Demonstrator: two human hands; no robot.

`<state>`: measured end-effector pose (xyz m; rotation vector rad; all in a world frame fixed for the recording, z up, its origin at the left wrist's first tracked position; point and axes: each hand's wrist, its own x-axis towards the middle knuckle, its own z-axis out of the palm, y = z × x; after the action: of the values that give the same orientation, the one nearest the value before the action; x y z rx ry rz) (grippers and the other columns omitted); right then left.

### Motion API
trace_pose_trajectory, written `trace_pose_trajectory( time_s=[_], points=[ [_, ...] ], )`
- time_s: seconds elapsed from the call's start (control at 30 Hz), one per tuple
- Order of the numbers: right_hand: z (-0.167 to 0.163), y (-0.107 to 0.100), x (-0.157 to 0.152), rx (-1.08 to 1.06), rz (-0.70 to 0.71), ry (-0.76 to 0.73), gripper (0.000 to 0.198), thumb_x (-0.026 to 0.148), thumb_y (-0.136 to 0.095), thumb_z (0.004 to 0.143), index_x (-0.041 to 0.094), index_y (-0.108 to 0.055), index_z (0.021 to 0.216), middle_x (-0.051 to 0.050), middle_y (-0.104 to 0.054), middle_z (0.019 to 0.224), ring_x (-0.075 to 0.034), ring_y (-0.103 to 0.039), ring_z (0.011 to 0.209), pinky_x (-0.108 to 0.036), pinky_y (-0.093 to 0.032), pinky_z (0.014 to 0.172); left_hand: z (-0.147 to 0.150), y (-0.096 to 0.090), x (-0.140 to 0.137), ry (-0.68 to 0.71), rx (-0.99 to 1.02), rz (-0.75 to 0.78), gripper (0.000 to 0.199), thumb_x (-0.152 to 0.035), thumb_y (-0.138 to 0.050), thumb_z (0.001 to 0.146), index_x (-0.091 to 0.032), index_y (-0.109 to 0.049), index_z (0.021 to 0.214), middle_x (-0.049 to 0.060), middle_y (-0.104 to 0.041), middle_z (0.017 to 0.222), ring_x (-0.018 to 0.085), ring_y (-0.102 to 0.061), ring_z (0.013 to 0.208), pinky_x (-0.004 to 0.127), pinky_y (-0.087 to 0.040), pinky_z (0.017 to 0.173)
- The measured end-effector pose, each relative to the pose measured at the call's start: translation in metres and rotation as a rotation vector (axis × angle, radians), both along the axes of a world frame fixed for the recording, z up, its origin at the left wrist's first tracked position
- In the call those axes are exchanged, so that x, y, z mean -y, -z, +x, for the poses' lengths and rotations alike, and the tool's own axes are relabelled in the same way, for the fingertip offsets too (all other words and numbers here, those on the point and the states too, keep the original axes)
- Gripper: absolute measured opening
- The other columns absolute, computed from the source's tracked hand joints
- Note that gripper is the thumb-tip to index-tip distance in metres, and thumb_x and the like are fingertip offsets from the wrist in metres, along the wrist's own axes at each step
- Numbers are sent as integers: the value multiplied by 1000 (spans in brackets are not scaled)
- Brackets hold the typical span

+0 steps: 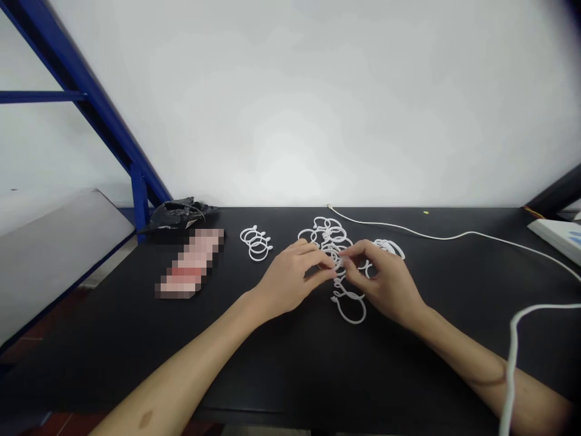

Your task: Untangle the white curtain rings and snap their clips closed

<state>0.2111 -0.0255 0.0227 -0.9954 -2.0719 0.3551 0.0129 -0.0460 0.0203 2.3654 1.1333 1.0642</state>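
A pile of white plastic curtain rings [333,233] lies on the black table, each ring with small knobs at its opening. Over the pile, my left hand [295,272] is closed in a pinch on a white curtain ring. My right hand [385,278] pinches at the same spot from the other side, its fingertips close to the left ones. Fingers partly cover the held ring. Nearer me, a loose ring [353,322] pokes out below the hands. To the left, several rings [258,245] lie overlapped in a row, and further white rings [393,247] sit just beyond my right hand.
A blurred pinkish flat item [193,266] and a crumpled black plastic bag [179,213] lie at the left. White cable [436,235] runs along the back right towards a white box [558,239]. A blue metal frame [104,121] slants up on the left, before a white wall.
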Motion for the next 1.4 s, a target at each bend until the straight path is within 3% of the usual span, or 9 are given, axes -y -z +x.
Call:
trace_pose_trajectory(
  time_s=[0.27, 0.4, 0.5, 0.7, 0.8, 0.87, 1.03, 1.2, 1.4],
  points=[
    [-1, 5, -4, 24, -33, 0, 6, 24, -56, 90, 22, -61, 93, 1, -67, 76, -13, -61, 64, -24, -49, 60, 0, -3, -1, -35, -24, -24, 8, -27, -60, 92, -21, -64, 88, -3, -68, 84, 15, -55, 82, 29, -44, 80],
    [3, 13, -10, 160, 50, -21, 26, 30, -57, 92, 24, -59, 117, -5, -68, 98, -20, -62, 88, -35, -53, 78, -8, -5, -6, -369, -192, -7, 10, -27, -59, 91, -21, -62, 84, -1, -69, 81, 19, -57, 80, 34, -43, 74],
    [5, 18, -13, 304, 130, -60, 23, 29, -59, 91, 22, -63, 113, -9, -62, 108, -24, -55, 98, -42, -50, 86, -18, -6, -10, -619, -446, 36, 11, -24, -56, 91, -20, -60, 82, 4, -70, 83, 26, -57, 85, 40, -41, 76],
    [6, 23, -17, 356, 176, -46, 10, 22, -58, 91, 19, -66, 93, -10, -58, 101, -23, -50, 90, -41, -49, 80, -29, -5, -12, -735, -701, -10, 9, -14, -55, 86, -17, -62, 92, 12, -67, 94, 33, -55, 94, 45, -39, 79],
    [5, 21, -16, 292, 188, -50, 8, 22, -58, 92, 20, -66, 92, -9, -58, 98, -22, -50, 88, -38, -49, 77, -25, -3, -12, -672, -619, 56, 18, -14, -53, 86, -17, -61, 102, 11, -64, 101, 30, -53, 96, 44, -41, 81],
    [5, 17, -14, 240, 191, -53, 8, 23, -58, 92, 22, -66, 93, -7, -59, 96, -21, -51, 87, -37, -49, 76, -20, -3, -11, -530, -505, 67, 20, -17, -52, 89, -18, -59, 108, 9, -62, 106, 27, -52, 99, 42, -42, 85],
    [4, 9, -10, 93, 119, -88, 8, 22, -56, 94, 23, -64, 95, -5, -61, 92, -19, -58, 86, -33, -49, 75, -9, -2, -7, -213, -260, -76, 21, -24, -54, 92, -21, -57, 113, 3, -65, 111, 21, -52, 101, 37, -44, 89],
    [3, 8, -8, 53, 88, -54, 9, 24, -53, 95, 22, -62, 94, -3, -64, 88, -16, -61, 79, -30, -50, 70, -5, -5, -6, -175, -174, -146, 15, -27, -50, 96, -22, -62, 102, 0, -69, 102, 20, -55, 94, 37, -45, 86],
    [3, 8, -7, 18, -4, 62, 13, 31, -52, 95, 22, -61, 95, -2, -69, 85, -15, -64, 70, -27, -50, 61, -3, -2, -2, -203, -82, -224, 30, -39, -52, 94, -24, -58, 119, 2, -69, 99, 22, -57, 101, 38, -46, 87]
  ],
)
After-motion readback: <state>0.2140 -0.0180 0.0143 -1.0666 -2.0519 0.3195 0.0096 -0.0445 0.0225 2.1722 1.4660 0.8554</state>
